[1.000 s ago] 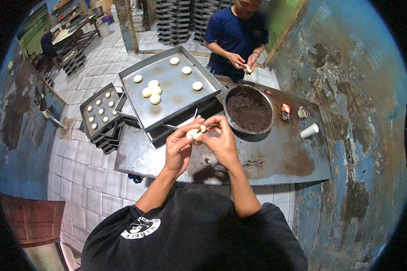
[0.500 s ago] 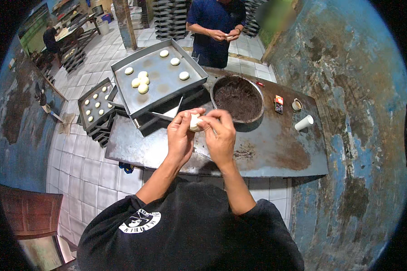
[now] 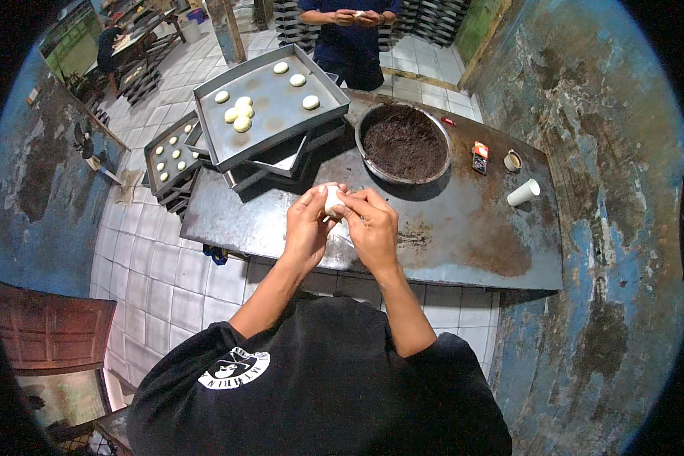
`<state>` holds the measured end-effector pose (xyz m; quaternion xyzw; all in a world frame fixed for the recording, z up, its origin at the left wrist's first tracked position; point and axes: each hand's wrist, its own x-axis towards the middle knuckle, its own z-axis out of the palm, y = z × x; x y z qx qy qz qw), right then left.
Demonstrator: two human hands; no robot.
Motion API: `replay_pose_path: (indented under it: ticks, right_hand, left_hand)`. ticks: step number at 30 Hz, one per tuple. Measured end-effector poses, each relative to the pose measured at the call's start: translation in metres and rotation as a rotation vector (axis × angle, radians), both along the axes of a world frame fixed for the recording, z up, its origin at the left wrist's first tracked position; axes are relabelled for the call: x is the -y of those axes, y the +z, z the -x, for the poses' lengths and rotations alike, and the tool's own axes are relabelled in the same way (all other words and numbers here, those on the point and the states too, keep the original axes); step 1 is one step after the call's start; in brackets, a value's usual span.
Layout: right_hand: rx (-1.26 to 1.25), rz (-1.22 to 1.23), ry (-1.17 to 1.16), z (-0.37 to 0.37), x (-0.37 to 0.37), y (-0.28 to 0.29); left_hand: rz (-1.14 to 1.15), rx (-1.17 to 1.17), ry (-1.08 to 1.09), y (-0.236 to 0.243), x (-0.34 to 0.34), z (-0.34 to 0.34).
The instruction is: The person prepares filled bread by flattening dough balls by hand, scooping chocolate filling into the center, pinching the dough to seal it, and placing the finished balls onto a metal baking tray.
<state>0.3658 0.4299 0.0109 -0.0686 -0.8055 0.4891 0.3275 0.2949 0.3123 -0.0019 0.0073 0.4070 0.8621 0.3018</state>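
Between my hands, above the near part of the metal table [image 3: 463,228], is a small piece of white dough [image 3: 332,201]. My left hand [image 3: 307,220] cups it from the left, with the thumb and fingers around it. The fingers of my right hand [image 3: 372,224] pinch its right side. Whether a filling is inside the dough cannot be seen. Just beyond my hands stands a round metal bowl [image 3: 447,152] of dark brown crumbly filling [image 3: 405,142]. To its left, a square metal tray [image 3: 270,91] bears several pale dough balls, some of them clustered together.
More trays are stacked under the square one, and a lower tray [image 3: 159,176] of dough balls is at the left. A small box [image 3: 480,157], a cup [image 3: 513,160] and a tipped white cup [image 3: 523,193] are at the right. Across the table, a person [image 3: 349,45] handles dough.
My view has shifted, so the table and trays sit differently in the picture. My right fingers have moved in closer around the dough, which stays between both hands.
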Motion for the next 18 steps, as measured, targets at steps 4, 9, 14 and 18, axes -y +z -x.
replay_pose_path:
  ticks: [4, 9, 14, 18]
  right_hand:
    - [-0.087, -0.08, -0.058, 0.011, -0.012, -0.003]
    - [0.204, 0.496, 0.175, 0.035, -0.013, 0.0]
    - [0.202, 0.143, -0.051, 0.064, 0.03, -0.002]
    - [0.255, 0.107, 0.06, 0.093, 0.048, -0.004]
  left_hand:
    - [-0.077, -0.272, -0.025, -0.009, 0.0, 0.0]
    - [-0.144, -0.375, 0.038, -0.02, -0.002, 0.015]
    - [-0.05, -0.18, 0.231, -0.032, -0.001, 0.049]
    - [0.006, 0.041, 0.185, -0.039, 0.023, 0.091]
